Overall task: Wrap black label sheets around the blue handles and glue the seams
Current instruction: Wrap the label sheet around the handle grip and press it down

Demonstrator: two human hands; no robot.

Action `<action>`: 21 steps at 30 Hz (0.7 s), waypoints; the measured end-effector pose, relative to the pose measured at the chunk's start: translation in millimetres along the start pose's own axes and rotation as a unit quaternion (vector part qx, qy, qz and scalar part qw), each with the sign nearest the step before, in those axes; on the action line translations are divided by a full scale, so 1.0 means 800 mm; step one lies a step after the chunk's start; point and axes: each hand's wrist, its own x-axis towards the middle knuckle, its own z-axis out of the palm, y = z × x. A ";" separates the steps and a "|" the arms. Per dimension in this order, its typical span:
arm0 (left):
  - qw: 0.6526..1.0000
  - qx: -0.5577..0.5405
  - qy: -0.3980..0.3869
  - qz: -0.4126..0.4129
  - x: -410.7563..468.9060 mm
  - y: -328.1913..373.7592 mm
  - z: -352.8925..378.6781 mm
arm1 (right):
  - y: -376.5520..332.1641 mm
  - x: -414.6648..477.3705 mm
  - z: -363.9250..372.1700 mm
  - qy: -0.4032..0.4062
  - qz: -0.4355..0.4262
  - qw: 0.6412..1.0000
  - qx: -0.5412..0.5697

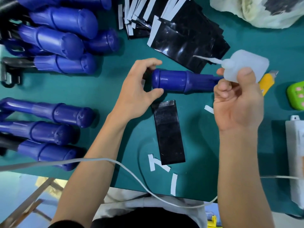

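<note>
Over the table point(113, 69), left fingers point(155, 92) pinch blue handle point(172, 81) endwise — right fingers point(245, 77) clutch glue bottle point(246, 64), perhaps handle.

Glossy black label sheet point(169, 134); smooth blue plastic handle point(179, 81); translucent plastic glue bottle point(245, 66).

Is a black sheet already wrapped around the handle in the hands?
No, the blue handle is bare; a black sheet lies flat below it.

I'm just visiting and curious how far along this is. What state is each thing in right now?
Blue handle: bare, not yet wrapped.
Glue bottle: tipped sideways, nozzle pointing left.
Left hand: grips the handle's butt end.
Right hand: holds the bottle.
Black label sheet: lying flat, untouched.
Sheet stack: loosely fanned out.
</note>
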 end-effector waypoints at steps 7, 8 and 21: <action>0.993 0.117 -0.006 0.006 0.003 0.004 0.002 | -0.001 0.001 -0.002 0.016 0.020 0.999 0.035; 0.993 0.122 -0.005 -0.002 0.004 0.003 0.001 | -0.001 0.003 -0.002 0.028 0.028 0.999 0.034; 1.000 0.022 -0.011 0.012 -0.007 0.007 0.012 | 0.006 0.008 0.005 0.044 -0.031 0.996 -0.072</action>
